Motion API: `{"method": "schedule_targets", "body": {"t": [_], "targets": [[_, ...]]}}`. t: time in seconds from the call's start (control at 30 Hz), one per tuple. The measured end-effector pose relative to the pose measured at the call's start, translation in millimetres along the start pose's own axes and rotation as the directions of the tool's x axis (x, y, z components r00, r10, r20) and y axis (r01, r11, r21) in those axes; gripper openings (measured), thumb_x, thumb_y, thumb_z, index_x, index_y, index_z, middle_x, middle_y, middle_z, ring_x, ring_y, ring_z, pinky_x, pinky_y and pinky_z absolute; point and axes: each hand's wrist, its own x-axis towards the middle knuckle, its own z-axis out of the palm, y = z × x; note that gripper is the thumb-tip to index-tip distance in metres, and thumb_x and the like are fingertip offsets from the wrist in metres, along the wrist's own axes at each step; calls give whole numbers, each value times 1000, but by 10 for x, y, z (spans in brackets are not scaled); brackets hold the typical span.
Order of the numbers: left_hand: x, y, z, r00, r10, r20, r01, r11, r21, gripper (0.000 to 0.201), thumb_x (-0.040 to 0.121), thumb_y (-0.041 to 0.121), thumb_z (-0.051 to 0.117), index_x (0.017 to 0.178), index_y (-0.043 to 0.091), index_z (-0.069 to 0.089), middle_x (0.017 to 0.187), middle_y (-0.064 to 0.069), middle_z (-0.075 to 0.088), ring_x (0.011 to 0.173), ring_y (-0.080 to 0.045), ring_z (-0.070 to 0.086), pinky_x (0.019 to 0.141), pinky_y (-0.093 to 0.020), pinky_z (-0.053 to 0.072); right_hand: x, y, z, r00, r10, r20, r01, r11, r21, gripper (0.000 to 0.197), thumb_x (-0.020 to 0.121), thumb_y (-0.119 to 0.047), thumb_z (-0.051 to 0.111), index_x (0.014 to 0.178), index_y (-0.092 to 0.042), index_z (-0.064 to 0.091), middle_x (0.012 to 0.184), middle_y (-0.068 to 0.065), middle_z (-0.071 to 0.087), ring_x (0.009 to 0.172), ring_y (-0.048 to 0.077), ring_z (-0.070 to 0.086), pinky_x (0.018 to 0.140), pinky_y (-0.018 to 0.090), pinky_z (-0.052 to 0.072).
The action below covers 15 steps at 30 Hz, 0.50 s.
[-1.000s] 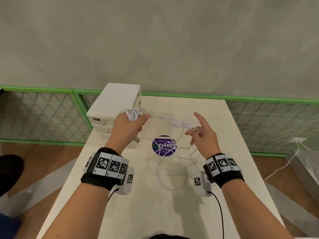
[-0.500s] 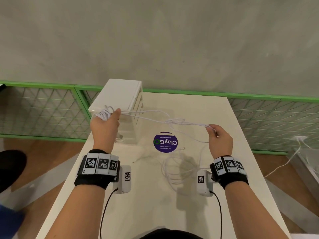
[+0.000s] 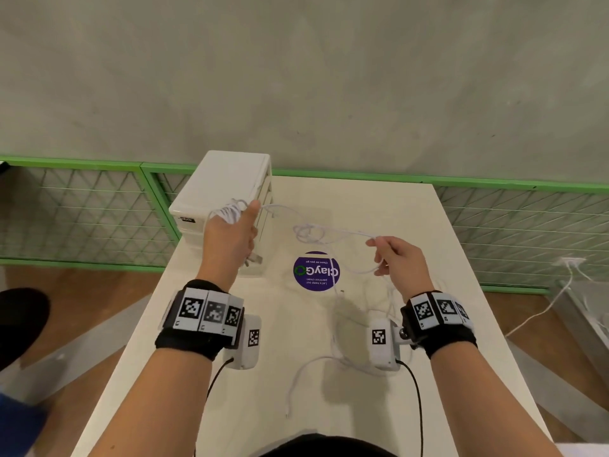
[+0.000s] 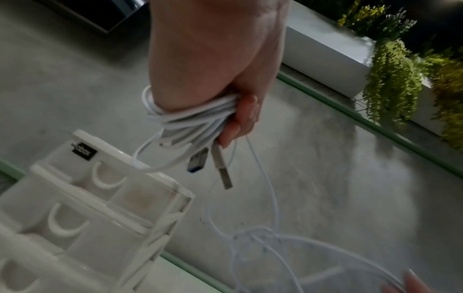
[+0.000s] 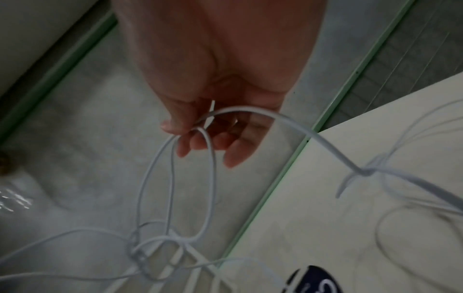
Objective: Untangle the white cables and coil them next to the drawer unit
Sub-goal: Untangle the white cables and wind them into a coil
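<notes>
A bundle of gathered loops [image 4: 198, 117] is clamped in the left hand [image 3: 230, 235], the fingers [image 4: 240, 123] curled round it and the thumb laid over the top; two USB plugs [image 4: 213, 164] hang free just below those fingers. A loop of thin strand is pinched between the thumb and fingertips [image 5: 175, 123] of the right hand [image 3: 400, 263], the remaining fingers loosely curled beneath it. Between the two hands the white cables [image 3: 329, 234] are held in the air, and a knot [image 3: 308, 232] sits on that span, nearer the right fingers than the left. Below the right hand, slack strands trail down onto the table [image 3: 412, 206] and toward the near edge. The drawer unit [image 3: 227, 183] stands just behind and below the left fingers, with a purple sticker [image 3: 316, 271] between the hands on the tabletop.

The untangling step is judged to be in hand, with coiling only partly done. Next, the knot would need to be loosened and an end fed through it before more cable is wound onto the bundle; pulling the span taut would likely tighten it.
</notes>
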Motion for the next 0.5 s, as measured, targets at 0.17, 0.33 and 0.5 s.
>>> {"method": "schedule_targets", "body": {"t": [0.17,0.33,0.5], "targets": [[-89,-99,173,990,-14,138,-4,991,134,38,82,44,69,72,7,69,60,-18,55,41,-18,38,43,-26,33,-55,-290,147,992,2,123,-32,970,241,26,97,-20,48,90,-5,68,60,0,54,47,12,51,52,26,55],[-248,-110,372,950,-73,303,29,989,148,48,75,37,78,87,-6,61,37,3,47,28,-12,45,32,-18,31,-139,-385,392,963,-16,270,-53,967,248,24,96,-11,47,82,-11,66,60,4,45,47,17,54,54,29,55],[-314,-167,404,911,-51,409,0,992,124,35,76,33,79,63,10,55,38,3,51,35,-16,50,39,-23,36,-225,-342,484,926,-17,376,-16,996,85,18,95,-15,52,91,-5,67,56,-3,51,42,3,44,43,14,37]]}}
